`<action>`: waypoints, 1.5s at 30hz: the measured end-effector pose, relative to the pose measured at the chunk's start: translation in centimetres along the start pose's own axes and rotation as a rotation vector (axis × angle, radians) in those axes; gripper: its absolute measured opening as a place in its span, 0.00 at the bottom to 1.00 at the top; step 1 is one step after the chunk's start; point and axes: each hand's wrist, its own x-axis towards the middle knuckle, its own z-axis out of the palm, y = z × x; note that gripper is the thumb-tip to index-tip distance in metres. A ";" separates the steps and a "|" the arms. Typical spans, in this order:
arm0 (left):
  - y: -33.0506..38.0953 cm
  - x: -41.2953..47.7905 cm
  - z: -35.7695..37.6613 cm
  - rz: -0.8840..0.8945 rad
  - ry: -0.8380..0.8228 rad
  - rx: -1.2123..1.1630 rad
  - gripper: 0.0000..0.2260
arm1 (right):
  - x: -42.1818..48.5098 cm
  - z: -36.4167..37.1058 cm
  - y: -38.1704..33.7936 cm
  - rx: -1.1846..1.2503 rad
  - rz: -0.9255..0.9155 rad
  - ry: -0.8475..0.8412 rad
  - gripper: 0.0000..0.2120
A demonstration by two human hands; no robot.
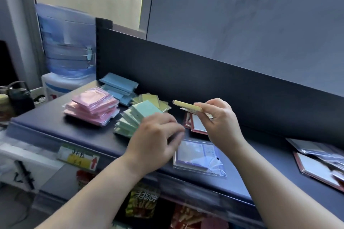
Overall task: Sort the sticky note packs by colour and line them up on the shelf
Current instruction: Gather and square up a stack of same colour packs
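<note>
"Gripping what, at that instant?" the picture desk asked.

"A yellow pack (188, 107). The right hand (221, 119) pinched it at one end between thumb and curled fingers, clear of the dark shelf (46, 124) and near the back panel (204, 80)."

"And where did it have to go?"

"By my reading, to the yellow pile (149, 98), which lay to the left of the grip and a little lower, close to the back panel. The pack's long axis ran almost level, with its free end pointed at that pile, so a short carry leftward looked enough. The green stack (137, 117) sat just in front of the yellow one, with the pink stack (93, 108) and blue stack (119, 87) further left."

"The other hand?"

"The left hand (156, 135) hovered low beside the green stack. It was blurred, its fingers loosely bent with nothing visible in them. It was nearer the piles, but the right one had the pack."

"Anything unsorted?"

"A pale purple pack (195, 156) lay at the front edge below the right wrist. Red-edged packs (195, 128) lay under the right hand, and more loose packs (320, 156) were far to the right."
</note>
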 end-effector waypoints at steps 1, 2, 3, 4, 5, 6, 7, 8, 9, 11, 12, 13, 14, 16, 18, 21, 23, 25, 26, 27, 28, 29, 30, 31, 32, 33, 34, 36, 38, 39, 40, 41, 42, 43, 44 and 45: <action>-0.7 0.2 -0.3 -0.044 0.078 0.061 0.11 | 0.6 0.6 -0.3 0.023 0.003 -0.017 0.09; -1.4 0.5 -0.7 -0.099 0.113 0.124 0.12 | 1.2 1.2 -0.7 0.054 0.012 -0.038 0.09; -2.1 0.7 -1.0 -0.155 0.108 0.186 0.14 | 1.8 1.9 -1.0 0.084 0.019 -0.058 0.09; -2.8 0.8 -1.1 -0.203 0.079 0.238 0.17 | 2.4 2.7 -1.3 0.102 0.018 -0.068 0.09; -3.4 0.9 -1.1 -0.240 0.036 0.274 0.19 | 3.0 3.5 -1.5 0.110 0.012 -0.071 0.10; -3.9 0.8 -1.1 -0.267 -0.005 0.294 0.20 | 3.5 4.4 -1.7 0.111 0.005 -0.075 0.10; -4.3 0.7 -0.9 -0.285 -0.031 0.305 0.21 | 4.1 5.3 -1.9 0.112 0.002 -0.081 0.10; -4.6 0.5 -0.6 -0.294 -0.040 0.312 0.21 | 4.6 6.1 -2.0 0.111 0.000 -0.090 0.10; -4.8 0.4 -0.4 -0.298 -0.039 0.316 0.21 | 5.1 6.9 -2.2 0.113 -0.006 -0.099 0.11; -5.0 0.4 -0.1 -0.295 -0.026 0.326 0.21 | 6.1 8.3 -2.2 0.115 -0.008 -0.124 0.11; -5.1 0.4 0.0 -0.289 -0.016 0.326 0.20 | 6.5 9.0 -2.1 0.108 -0.001 -0.149 0.11; -5.1 0.4 0.0 -0.285 -0.007 0.322 0.20 | 6.9 9.7 -1.9 0.091 0.011 -0.195 0.12; -5.1 0.4 0.0 -0.280 0.003 0.317 0.19 | 7.1 10.2 -1.5 0.061 0.026 -0.267 0.13; -5.2 0.4 0.1 -0.272 0.011 0.320 0.18 | 7.3 11.0 -0.9 -0.019 0.044 -0.437 0.16; -5.2 0.5 0.2 -0.271 0.008 0.327 0.18 | 7.2 11.1 -0.5 -0.050 0.048 -0.529 0.21; -5.3 0.5 0.1 -0.276 0.000 0.331 0.18 | 7.0 10.5 -0.3 -0.055 0.048 -0.520 0.25; -5.3 0.5 0.1 -0.287 -0.018 0.322 0.19 | 6.7 9.9 -0.4 -0.046 0.048 -0.488 0.25; -5.3 0.6 0.1 -0.301 -0.038 0.311 0.20 | 6.2 9.1 -0.5 -0.037 0.030 -0.439 0.24; -5.3 0.7 0.1 -0.310 -0.045 0.307 0.21 | 5.8 8.5 -0.4 -0.033 0.016 -0.414 0.23; -5.2 0.7 0.0 -0.319 -0.052 0.308 0.22 | 5.3 8.0 -0.3 -0.029 0.004 -0.389 0.23; -5.0 0.8 0.0 -0.329 -0.056 0.314 0.22 | 4.9 7.3 -0.1 -0.023 0.000 -0.369 0.23; -4.7 0.9 0.0 -0.337 -0.057 0.324 0.23 | 4.4 6.6 0.1 -0.015 0.006 -0.359 0.23; -4.3 1.0 0.1 -0.339 -0.056 0.332 0.23 | 3.9 5.9 0.3 -0.007 0.019 -0.357 0.23; -3.7 1.3 0.3 -0.331 -0.055 0.334 0.23 | 3.4 5.1 0.5 -0.007 0.030 -0.360 0.23; -3.0 1.6 0.5 -0.311 -0.054 0.332 0.22 | 2.9 4.2 0.8 -0.019 0.041 -0.362 0.23; -2.2 1.9 0.9 -0.287 -0.053 0.329 0.22 | 2.4 3.3 1.2 -0.038 0.049 -0.362 0.24; -1.3 2.3 1.3 -0.263 -0.054 0.325 0.22 | 1.9 2.4 1.6 -0.062 0.058 -0.363 0.24; 0.4 3.0 2.5 -0.211 -0.064 0.317 0.22 | 0.8 0.2 2.4 -0.111 0.076 -0.356 0.24; 2.2 3.7 3.9 -0.154 -0.084 0.307 0.22 | -0.6 -2.1 3.3 -0.154 0.080 -0.337 0.24; 3.2 4.0 4.7 -0.127 -0.095 0.301 0.22 | -1.3 -3.2 3.9 -0.176 0.081 -0.322 0.23; 4.2 4.2 5.6 -0.102 -0.108 0.295 0.22 | -2.1 -4.5 4.5 -0.199 0.087 -0.303 0.22; 5.3 4.5 6.5 -0.077 -0.122 0.287 0.22 | -3.0 -5.8 5.1 -0.223 0.098 -0.286 0.20; 6.6 4.8 7.5 -0.053 -0.139 0.280 0.22 | -3.8 -7.1 5.9 -0.247 0.111 -0.270 0.19; 7.9 5.0 8.5 -0.029 -0.157 0.275 0.22 | -4.7 -8.4 6.8 -0.267 0.122 -0.252 0.18; 9.4 5.3 9.6 -0.007 -0.179 0.273 0.22 | -5.7 -9.8 7.7 -0.285 0.131 -0.234 0.18; 10.9 5.5 10.6 0.012 -0.198 0.274 0.23 | -6.6 -11.1 8.7 -0.303 0.139 -0.216 0.17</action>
